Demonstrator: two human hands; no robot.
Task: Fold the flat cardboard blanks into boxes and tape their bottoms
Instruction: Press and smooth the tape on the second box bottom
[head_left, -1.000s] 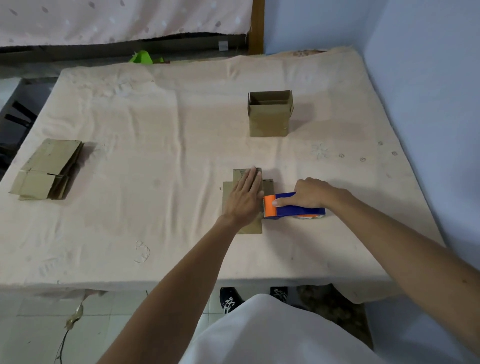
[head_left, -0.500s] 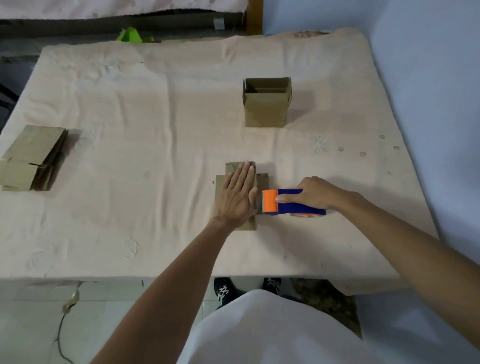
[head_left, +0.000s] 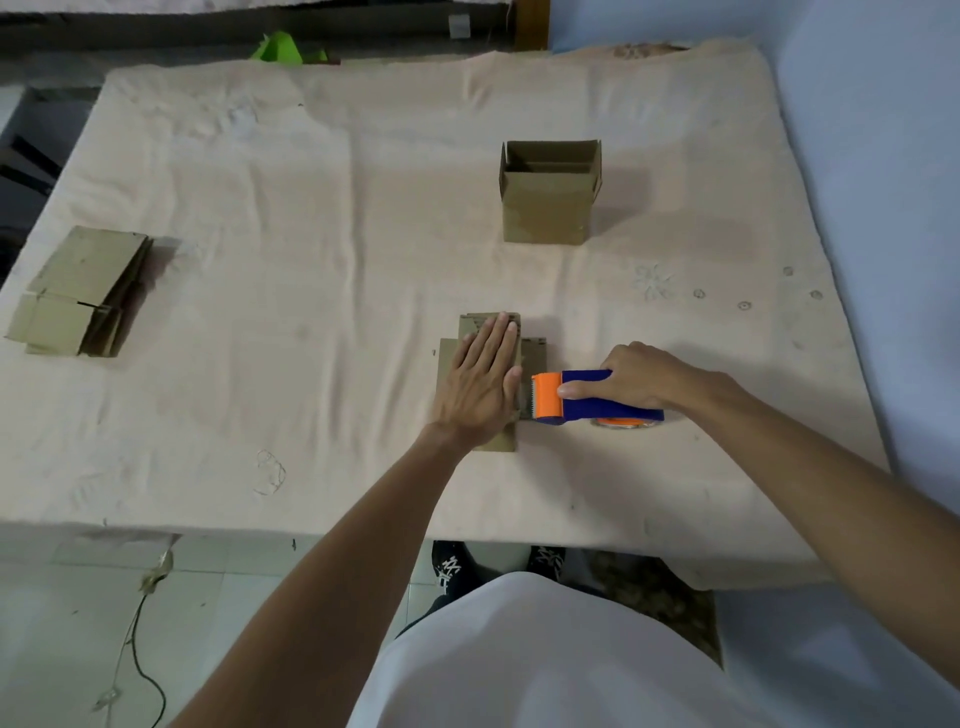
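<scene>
The left hand (head_left: 483, 384) is laid flat, fingers straight and together, pressing down on the brown cardboard blank (head_left: 532, 353) on the pale cloth-covered table (head_left: 311, 312). The right hand (head_left: 631, 376) is curled around the handle of the blue-and-orange plastic tape dispenser (head_left: 582, 408), whose orange toothed head is set at the blank's right edge, just beside the left thumb. Beyond the grip an upright open-topped brown cardboard box (head_left: 545, 208) is seen well apart, a stack of flat brown cardboard blanks (head_left: 78, 296) lies far to its left, and bare cloth is spread between them.
</scene>
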